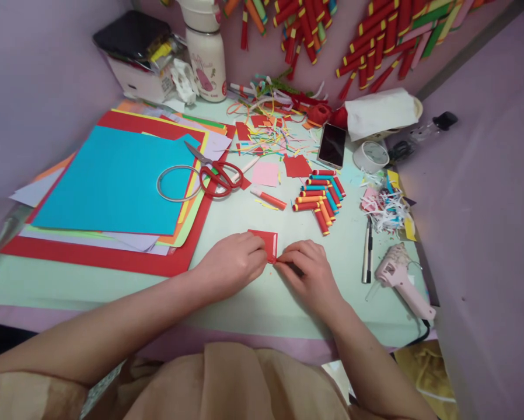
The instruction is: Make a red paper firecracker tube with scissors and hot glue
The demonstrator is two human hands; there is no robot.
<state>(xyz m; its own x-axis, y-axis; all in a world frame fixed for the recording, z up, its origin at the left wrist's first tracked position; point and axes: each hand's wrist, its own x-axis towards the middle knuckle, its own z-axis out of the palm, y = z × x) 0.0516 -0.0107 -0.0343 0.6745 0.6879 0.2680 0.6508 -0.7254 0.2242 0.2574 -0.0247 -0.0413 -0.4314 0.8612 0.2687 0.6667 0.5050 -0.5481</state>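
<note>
Blue sheet is lying centre left, red-handled scissors resting just beside it. Left hand, lower centre, is pinching the red paper square, which is lying on the table just below mid-frame. Right hand fingertips are clamping its lower right corner. Glue gun is lying lower right.

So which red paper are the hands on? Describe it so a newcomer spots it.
On the pale green table, near its front edge, the left hand and right hand meet. Between their fingertips lies a small red paper square; unlike the loose red squares farther back by the phone, it alone is held.
</note>
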